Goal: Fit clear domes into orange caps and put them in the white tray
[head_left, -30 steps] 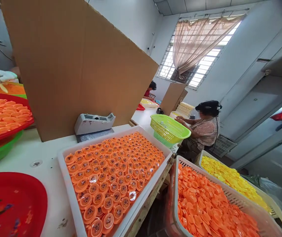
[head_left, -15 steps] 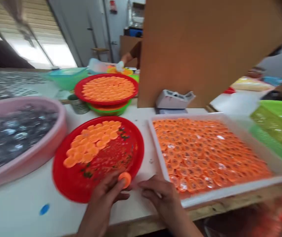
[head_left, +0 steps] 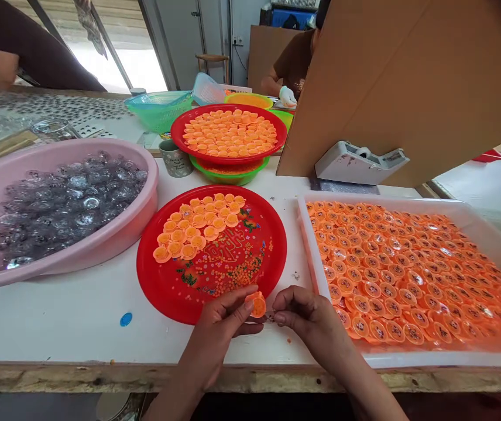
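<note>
Between the thumb and fingers of my left hand (head_left: 222, 324) is a small round orange plastic piece (head_left: 258, 305), its cupped face turned toward me. My right hand (head_left: 314, 318) is just to the right of it, thumb and forefinger pinched together; whatever they hold is too small to make out. Behind my left hand lies a red round tray (head_left: 272, 245) with a patterned bottom. Several similar orange pieces (head_left: 198, 220) lie in rows on its far left part, and tiny orange bits (head_left: 239, 275) are scattered near its front.
A white tray (head_left: 314, 257) of orange pieces under clear round covers stands right. A pink basin (head_left: 151, 193) of clear domes is left. Behind are a stacked red tray (head_left: 180, 137), a cup (head_left: 175, 161), a tape dispenser (head_left: 358, 164) and a cardboard panel (head_left: 386, 76). Co-workers sit beyond.
The camera view has shifted, so everything appears further right and the picture is sharper. My left hand still holds the orange piece; my right hand remains pinched beside it.
</note>
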The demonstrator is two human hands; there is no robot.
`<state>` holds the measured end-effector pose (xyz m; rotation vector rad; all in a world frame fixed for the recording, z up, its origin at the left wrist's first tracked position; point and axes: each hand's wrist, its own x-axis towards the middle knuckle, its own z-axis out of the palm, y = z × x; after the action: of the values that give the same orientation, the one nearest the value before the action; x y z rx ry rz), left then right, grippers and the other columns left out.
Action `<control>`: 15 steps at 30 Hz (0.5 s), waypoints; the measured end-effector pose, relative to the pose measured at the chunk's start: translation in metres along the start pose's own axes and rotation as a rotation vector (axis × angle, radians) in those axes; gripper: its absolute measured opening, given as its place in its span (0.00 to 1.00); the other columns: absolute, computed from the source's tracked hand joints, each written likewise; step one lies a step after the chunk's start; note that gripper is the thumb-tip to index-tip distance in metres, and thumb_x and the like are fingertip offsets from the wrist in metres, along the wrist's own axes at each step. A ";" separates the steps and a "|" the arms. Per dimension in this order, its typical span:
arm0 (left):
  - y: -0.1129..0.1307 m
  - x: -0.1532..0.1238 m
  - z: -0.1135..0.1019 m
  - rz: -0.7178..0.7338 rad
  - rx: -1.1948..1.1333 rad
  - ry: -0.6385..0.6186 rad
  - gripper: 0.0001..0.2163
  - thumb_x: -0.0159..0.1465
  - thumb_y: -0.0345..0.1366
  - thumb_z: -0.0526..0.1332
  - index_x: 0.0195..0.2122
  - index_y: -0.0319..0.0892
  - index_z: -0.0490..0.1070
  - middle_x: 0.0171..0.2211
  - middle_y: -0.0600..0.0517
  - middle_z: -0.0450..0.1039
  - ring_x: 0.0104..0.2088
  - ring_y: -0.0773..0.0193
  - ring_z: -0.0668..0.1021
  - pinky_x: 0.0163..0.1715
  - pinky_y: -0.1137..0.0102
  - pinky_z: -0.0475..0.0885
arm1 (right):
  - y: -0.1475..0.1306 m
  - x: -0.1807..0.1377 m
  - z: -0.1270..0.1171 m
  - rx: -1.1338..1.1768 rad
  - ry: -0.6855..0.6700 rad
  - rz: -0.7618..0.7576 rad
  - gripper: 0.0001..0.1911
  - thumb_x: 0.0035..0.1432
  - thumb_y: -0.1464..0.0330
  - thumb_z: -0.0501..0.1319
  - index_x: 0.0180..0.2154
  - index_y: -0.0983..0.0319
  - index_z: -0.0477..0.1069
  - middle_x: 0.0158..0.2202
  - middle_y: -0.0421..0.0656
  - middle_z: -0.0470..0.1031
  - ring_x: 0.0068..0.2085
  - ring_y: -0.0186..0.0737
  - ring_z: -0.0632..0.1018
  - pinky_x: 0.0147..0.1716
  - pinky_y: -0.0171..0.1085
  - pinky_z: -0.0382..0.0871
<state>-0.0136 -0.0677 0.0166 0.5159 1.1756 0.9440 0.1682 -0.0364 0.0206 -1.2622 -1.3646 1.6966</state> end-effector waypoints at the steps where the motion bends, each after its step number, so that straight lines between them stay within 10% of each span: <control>1: -0.001 0.000 0.000 0.011 0.016 -0.002 0.20 0.57 0.44 0.68 0.50 0.43 0.76 0.42 0.47 0.79 0.42 0.54 0.80 0.44 0.61 0.79 | -0.002 0.001 0.000 -0.016 -0.009 -0.004 0.02 0.53 0.72 0.66 0.30 0.60 0.75 0.29 0.37 0.77 0.32 0.33 0.77 0.34 0.31 0.71; 15: -0.019 0.001 0.012 0.189 0.106 -0.014 0.16 0.57 0.45 0.68 0.46 0.47 0.79 0.43 0.51 0.81 0.44 0.54 0.81 0.45 0.63 0.80 | 0.005 -0.002 0.009 -0.178 0.219 -0.096 0.04 0.52 0.71 0.65 0.26 0.61 0.73 0.26 0.38 0.74 0.29 0.34 0.74 0.29 0.33 0.68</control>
<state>0.0049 -0.0756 0.0052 0.7276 1.1828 1.0410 0.1614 -0.0428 0.0165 -1.4110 -1.4421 1.3527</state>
